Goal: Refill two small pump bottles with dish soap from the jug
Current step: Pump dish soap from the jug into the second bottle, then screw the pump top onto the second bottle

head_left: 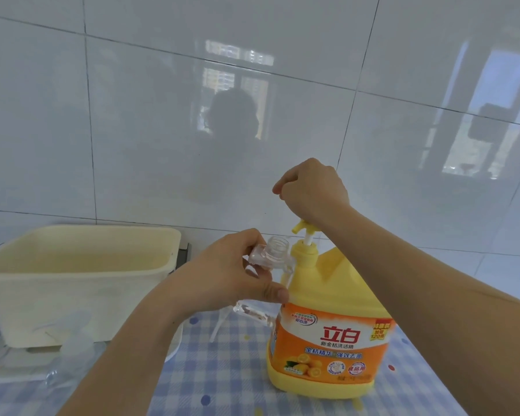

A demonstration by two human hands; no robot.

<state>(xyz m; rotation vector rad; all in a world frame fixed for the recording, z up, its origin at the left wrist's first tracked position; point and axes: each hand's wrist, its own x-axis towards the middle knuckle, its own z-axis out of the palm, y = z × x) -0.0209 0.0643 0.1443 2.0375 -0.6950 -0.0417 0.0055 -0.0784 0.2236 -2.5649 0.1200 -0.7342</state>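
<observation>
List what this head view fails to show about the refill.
- Clear bottle: body hidden by the left hand, so fill level unknown.
- Jug pump head: partly covered by the right hand; contact unclear.
- Second pump bottle: cannot be identified; only blurred clear items beside the cream tub.

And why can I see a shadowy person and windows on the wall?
Head view: the glossy wall tiles act like a mirror, reflecting bright windows and a dark figure; the clear bottle looks blurry in the left hand.
</observation>
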